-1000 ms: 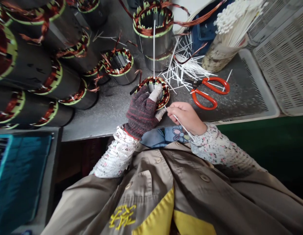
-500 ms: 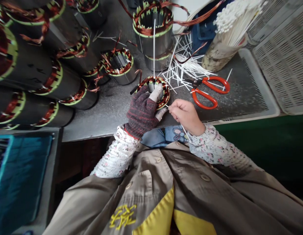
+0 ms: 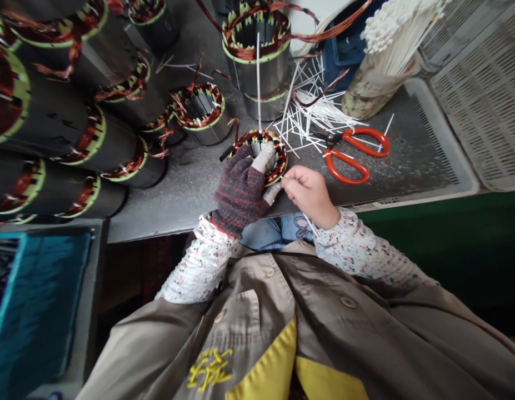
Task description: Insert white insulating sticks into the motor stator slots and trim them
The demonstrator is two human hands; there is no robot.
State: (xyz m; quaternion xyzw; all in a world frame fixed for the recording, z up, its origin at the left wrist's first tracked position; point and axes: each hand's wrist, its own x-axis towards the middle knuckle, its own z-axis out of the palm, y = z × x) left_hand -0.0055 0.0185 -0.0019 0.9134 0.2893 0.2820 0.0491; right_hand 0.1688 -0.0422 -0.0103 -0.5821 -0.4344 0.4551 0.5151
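My left hand, in a dark knitted glove with pale fingertips, rests on the copper-wound motor stator in front of me, with fingers over its rim and bore. My right hand is bare and pinches a thin white cable tie next to the stator's near rim, with the tail running down past my wrist. A second white tie rises upright from the stator. Red-handled scissors lie to the right among white tie offcuts. Part of the stator bore is hidden by my glove.
Several more wound stators stand in rows on the grey metal table to the left and behind. A jar of white ties stands at the back right, beside a white perforated crate. A blue bin sits low at left.
My right hand has moved slightly left, closer to the stator rim, and less of the tie's tail shows. The gloved left hand stays on the stator, and the view has shifted slightly.
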